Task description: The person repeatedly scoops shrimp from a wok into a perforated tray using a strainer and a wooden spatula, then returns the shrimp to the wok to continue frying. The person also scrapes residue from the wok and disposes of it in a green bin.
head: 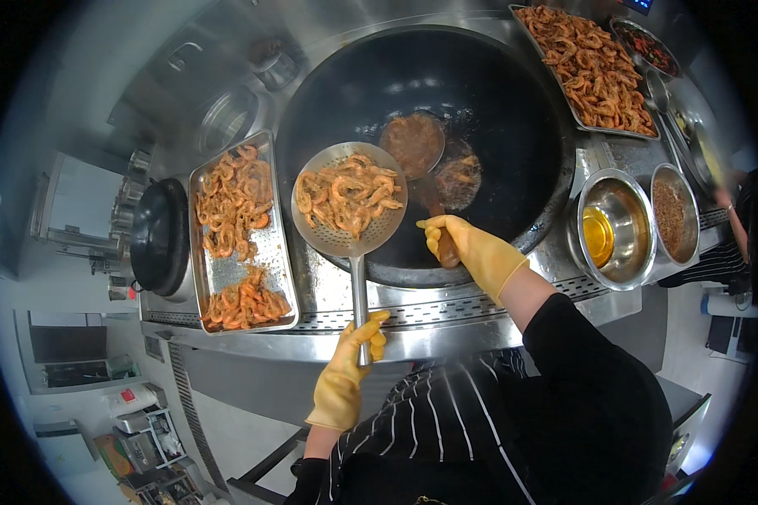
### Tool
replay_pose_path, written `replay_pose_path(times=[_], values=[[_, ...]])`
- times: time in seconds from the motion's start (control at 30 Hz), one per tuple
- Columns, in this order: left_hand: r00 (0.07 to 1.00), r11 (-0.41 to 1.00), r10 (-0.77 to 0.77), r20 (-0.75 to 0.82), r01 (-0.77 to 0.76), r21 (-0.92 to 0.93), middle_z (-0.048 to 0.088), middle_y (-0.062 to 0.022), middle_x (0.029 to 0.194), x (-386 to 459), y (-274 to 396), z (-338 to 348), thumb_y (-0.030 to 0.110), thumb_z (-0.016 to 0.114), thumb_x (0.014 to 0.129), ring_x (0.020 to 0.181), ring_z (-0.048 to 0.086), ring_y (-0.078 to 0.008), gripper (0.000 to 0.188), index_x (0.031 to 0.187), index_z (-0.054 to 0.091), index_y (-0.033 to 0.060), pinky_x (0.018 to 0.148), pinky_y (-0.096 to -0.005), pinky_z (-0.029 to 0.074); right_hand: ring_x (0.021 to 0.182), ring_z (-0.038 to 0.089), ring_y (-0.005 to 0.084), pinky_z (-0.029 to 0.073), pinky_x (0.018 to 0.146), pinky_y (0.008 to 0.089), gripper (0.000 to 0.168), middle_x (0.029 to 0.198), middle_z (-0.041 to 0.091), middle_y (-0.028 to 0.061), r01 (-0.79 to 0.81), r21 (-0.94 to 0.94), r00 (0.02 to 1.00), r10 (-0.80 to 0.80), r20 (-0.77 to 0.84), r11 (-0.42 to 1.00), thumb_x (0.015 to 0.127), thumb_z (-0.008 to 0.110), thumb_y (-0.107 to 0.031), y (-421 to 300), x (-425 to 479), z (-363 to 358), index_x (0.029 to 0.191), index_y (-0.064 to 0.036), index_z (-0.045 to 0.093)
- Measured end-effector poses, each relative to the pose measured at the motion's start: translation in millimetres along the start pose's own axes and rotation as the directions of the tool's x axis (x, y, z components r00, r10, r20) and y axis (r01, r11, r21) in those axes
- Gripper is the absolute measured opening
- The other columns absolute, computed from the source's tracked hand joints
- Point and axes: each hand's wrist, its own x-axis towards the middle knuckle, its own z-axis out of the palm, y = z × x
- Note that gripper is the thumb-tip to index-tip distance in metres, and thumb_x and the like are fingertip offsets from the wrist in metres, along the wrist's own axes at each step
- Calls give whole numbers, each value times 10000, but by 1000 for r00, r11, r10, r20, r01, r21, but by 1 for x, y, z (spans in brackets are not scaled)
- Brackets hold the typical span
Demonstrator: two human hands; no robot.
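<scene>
My left hand (pixel 344 372), in a yellow rubber glove, grips the metal handle of a perforated skimmer (pixel 319 237). Cooked shrimp (pixel 350 192) lie heaped in the skimmer, which is above the near left side of a large black wok (pixel 511 145). My right hand (pixel 474 249), gloved alike, holds the wooden handle of a metal ladle (pixel 442 145) that reaches into the wok. Brownish contents fill the ladle's bowl; whether shrimp are among them I cannot tell. Bubbling, foamy liquid (pixel 460 180) shows beside it at the wok's bottom.
A metal tray (pixel 234 271) with two groups of shrimp stands left of the wok. Another heaped shrimp tray (pixel 594 69) is at the far right. A steel bowl of yellow oil (pixel 625 233) and a bowl of brown granules (pixel 673 211) sit right. A person's arm (pixel 737 227) shows at the right edge.
</scene>
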Motion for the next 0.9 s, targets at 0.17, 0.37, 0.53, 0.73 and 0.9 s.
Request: replay_pose_path(times=[0.17, 0.37, 0.53, 0.73, 0.9], values=[[997, 998, 60, 47, -60, -8, 581, -13, 754, 0, 0, -1, 299, 712, 944, 647, 542, -132, 448, 1290, 682, 16, 606, -260, 423, 499, 576, 81, 527, 480, 213, 476, 639, 594, -13, -214, 314, 935, 100, 341, 925, 1032, 594, -130, 0, -28, -9, 1486, -66, 470], [998, 996, 46, 39, -43, -78, 610, -24, 729, -8, 8, 0, 242, 756, 934, 569, 533, -124, 349, 1214, 722, 35, 512, -252, 380, 547, 556, 48, 531, 527, 220, 455, 660, 551, -45, 10, 74, 973, -27, 229, 997, 1025, 601, -117, 21, -109, -22, 1462, -33, 507], [989, 993, -29, 146, 46, -112, 583, -5, 718, 12, 2, -18, 241, 728, 963, 549, 489, -112, 295, 1195, 703, 63, 501, -251, 368, 553, 471, 66, 392, 517, 230, 471, 716, 528, -33, 329, -254, 932, -356, -65, 909, 958, 703, -154, 58, -225, 24, 1396, -22, 588], [975, 965, -42, 218, 96, -242, 577, -29, 705, 22, 1, -23, 161, 730, 956, 532, 484, -112, 270, 1181, 683, 19, 476, -247, 402, 572, 467, 73, 420, 531, 280, 497, 723, 526, -48, 381, -494, 854, -502, -137, 781, 936, 677, -164, 130, -295, 68, 1409, -38, 594], [986, 978, -35, 162, 67, -198, 581, -49, 709, 24, 2, -23, 135, 754, 936, 529, 484, -116, 236, 1114, 659, 13, 452, -243, 383, 582, 578, 138, 550, 538, 325, 658, 757, 589, 42, 335, -636, 859, -503, -99, 696, 934, 679, -144, 176, -293, 72, 1543, -46, 450]])
